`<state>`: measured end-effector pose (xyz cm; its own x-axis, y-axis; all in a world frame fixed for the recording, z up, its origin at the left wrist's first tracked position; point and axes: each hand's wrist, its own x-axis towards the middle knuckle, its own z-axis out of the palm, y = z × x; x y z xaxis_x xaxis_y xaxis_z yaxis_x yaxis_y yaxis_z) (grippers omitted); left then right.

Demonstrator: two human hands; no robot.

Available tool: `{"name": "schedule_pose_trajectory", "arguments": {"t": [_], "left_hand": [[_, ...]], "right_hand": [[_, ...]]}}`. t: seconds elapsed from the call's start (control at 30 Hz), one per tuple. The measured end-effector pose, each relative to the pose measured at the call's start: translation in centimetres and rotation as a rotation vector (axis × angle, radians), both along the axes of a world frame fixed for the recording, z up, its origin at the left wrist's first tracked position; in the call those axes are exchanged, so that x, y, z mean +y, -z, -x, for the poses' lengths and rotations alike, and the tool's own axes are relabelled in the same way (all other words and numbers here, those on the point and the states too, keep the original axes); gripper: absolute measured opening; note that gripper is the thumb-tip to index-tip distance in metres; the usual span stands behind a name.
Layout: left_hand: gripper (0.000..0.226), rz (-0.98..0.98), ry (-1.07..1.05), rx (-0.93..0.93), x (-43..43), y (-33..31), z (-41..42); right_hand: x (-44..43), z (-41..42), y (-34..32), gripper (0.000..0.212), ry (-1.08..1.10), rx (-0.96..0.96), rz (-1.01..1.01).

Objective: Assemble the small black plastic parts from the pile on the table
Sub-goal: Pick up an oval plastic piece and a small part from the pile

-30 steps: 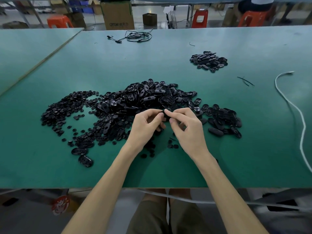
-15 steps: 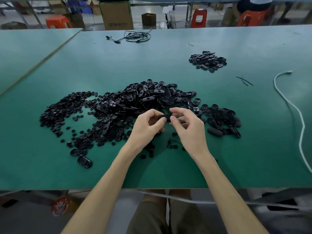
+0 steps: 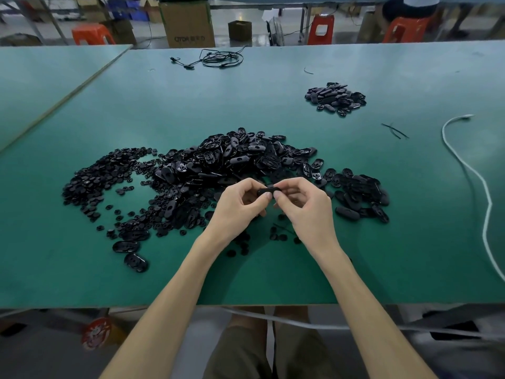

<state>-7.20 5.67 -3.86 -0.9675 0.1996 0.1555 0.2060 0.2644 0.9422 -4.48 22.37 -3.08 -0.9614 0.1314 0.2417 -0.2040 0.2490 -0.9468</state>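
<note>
Both hands pinched one small black oval part [image 3: 269, 191] between them, left hand [image 3: 237, 207] and right hand [image 3: 306, 206] at opposite ends, just above the near edge of the pile [image 3: 218, 170] on the green tabletop [image 3: 410, 242].

green table [image 3: 273, 269] | orange stools [image 3: 321, 28] | cardboard box [image 3: 187, 23] | grey floor [image 3: 240, 16]

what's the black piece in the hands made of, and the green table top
The black piece, pinched by the left hand and right hand, looks like moulded plastic, semi-gloss: soft highlights on its rounded edge. The table top seems a matte green rubber or vinyl mat: even colour, dull sheen.
</note>
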Motion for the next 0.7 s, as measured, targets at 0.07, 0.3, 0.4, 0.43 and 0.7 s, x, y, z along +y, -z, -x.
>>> {"name": "schedule_pose_trajectory", "arguments": {"t": [0.07, 0.3, 0.4, 0.43, 0.7], "left_hand": [[0.007, -0.002, 0.004, 0.001, 0.00, -0.05, 0.01], [0.003, -0.043, 0.009, 0.007, -0.01, -0.18, -0.07], [0.009, -0.090, 0.003, 0.011, 0.19, -0.35, -0.18], [0.011, -0.098, 0.003, 0.016, 0.23, -0.39, -0.21], [0.011, -0.051, -0.040, 0.073, 0.26, -0.35, -0.30]], "right_hand": [[0.03, -0.06, -0.05, 0.012, 0.005, 0.001, 0.000], [0.09, -0.11, 0.00, 0.012, 0.004, 0.009, 0.004], [0.03, -0.16, 0.06, 0.012, 0.000, 0.030, -0.003], [0.04, -0.17, 0.07, 0.012, -0.002, 0.034, -0.006], [-0.22, -0.16, 0.09, 0.015, -0.025, 0.018, -0.056]]}}
